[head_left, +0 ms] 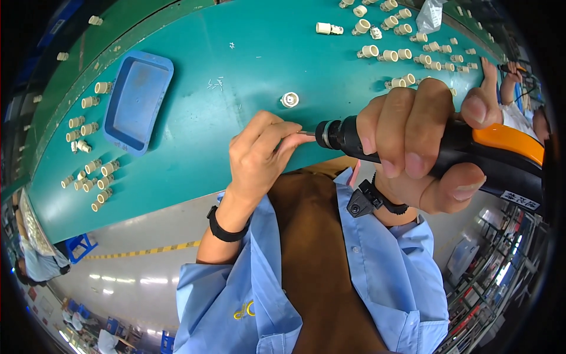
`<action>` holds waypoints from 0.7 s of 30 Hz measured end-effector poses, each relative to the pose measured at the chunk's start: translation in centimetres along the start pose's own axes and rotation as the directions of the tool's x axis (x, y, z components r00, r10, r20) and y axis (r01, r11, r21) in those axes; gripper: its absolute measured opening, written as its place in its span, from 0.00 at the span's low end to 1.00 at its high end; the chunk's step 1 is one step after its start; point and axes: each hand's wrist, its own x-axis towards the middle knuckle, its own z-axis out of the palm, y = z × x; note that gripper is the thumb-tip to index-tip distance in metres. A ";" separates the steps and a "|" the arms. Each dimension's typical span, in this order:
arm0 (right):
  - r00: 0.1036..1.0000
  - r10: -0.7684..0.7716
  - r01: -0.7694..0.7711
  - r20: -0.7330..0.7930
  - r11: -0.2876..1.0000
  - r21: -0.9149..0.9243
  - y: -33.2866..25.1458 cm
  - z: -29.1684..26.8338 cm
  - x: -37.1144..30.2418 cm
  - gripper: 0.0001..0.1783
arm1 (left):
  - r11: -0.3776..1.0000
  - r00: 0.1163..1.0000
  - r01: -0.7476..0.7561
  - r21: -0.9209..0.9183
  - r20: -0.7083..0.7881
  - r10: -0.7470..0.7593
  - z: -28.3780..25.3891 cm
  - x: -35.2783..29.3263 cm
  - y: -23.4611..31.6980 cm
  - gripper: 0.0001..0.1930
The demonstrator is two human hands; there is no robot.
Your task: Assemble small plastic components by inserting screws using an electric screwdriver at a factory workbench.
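Observation:
My right hand (413, 135) is wrapped round a black electric screwdriver (501, 154) with an orange trigger strip, held level and pointing left. The fingertips of my left hand (259, 154) pinch the thin metal bit (307, 133) at its front end; whether a screw sits at the tip is hidden by the fingers. Just beyond the bit, a single cream lamp socket (289, 100) stands on the green table with its round opening facing up. Neither hand touches it.
Small loose screws (216, 83) lie farther off on the green table (194, 153). A blue plastic tray (139, 101) is at the left, with several cream sockets (89, 129) around it. More sockets (387, 56) crowd the far right near a clear plastic bag (430, 16). A co-worker's hand (512, 74) shows at the right.

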 end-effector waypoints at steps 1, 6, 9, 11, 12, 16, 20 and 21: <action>1.000 0.001 -0.001 0.000 1.000 -0.004 0.0 0.0 0.0 0.28 | 1.000 1.000 -0.002 0.003 -0.002 0.002 0.0 0.0 0.0 0.11; 1.000 0.008 -0.008 -0.004 1.000 -0.026 0.1 0.0 0.1 0.28 | 0.999 1.000 -0.028 0.026 -0.010 0.029 0.1 0.1 0.0 0.11; 1.000 0.012 -0.013 -0.006 0.999 -0.039 0.1 0.0 0.2 0.28 | 0.998 0.999 -0.041 0.037 -0.013 0.042 0.0 0.1 -0.1 0.12; 1.000 0.015 -0.016 -0.007 0.999 -0.048 0.1 0.0 0.2 0.29 | 0.998 0.999 -0.047 0.037 -0.013 0.047 0.0 0.2 -0.1 0.12; 1.000 0.017 -0.017 -0.007 0.998 -0.053 0.1 0.1 0.1 0.29 | 0.998 0.999 -0.046 0.037 -0.014 0.047 0.0 0.2 -0.1 0.12; 1.000 0.024 -0.025 -0.006 0.998 -0.066 0.1 0.1 0.2 0.29 | 0.997 1.000 -0.025 0.067 0.020 0.024 -0.3 0.7 0.2 0.12; 1.000 0.031 -0.031 -0.006 0.996 -0.079 0.2 0.1 0.2 0.29 | 0.994 0.997 -0.073 0.085 0.037 0.070 -0.3 1.1 -0.1 0.13; 0.999 0.031 -0.032 -0.005 0.997 -0.076 0.2 0.1 0.2 0.29 | 0.995 0.997 -0.072 0.075 0.042 0.069 -0.3 1.2 -0.1 0.13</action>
